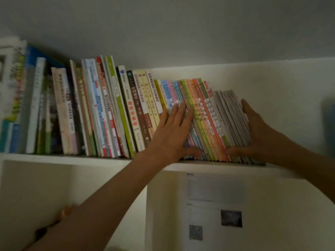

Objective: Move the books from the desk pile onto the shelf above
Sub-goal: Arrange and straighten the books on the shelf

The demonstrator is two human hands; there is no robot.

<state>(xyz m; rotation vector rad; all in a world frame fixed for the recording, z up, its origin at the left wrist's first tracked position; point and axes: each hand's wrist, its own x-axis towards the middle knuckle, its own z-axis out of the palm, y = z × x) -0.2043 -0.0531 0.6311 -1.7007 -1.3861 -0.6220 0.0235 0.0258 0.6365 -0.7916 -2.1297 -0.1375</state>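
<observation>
far-left books [12, 84] blurred, wall papers [215, 205] unreadable

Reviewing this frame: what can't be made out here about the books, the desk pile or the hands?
- Desk pile: out of the head view, below the frame.
- Far-left books: blurred.
- Spines behind left hand: covered.
- Thin grey books: titles too small; right hand hides the outer cover.
</observation>
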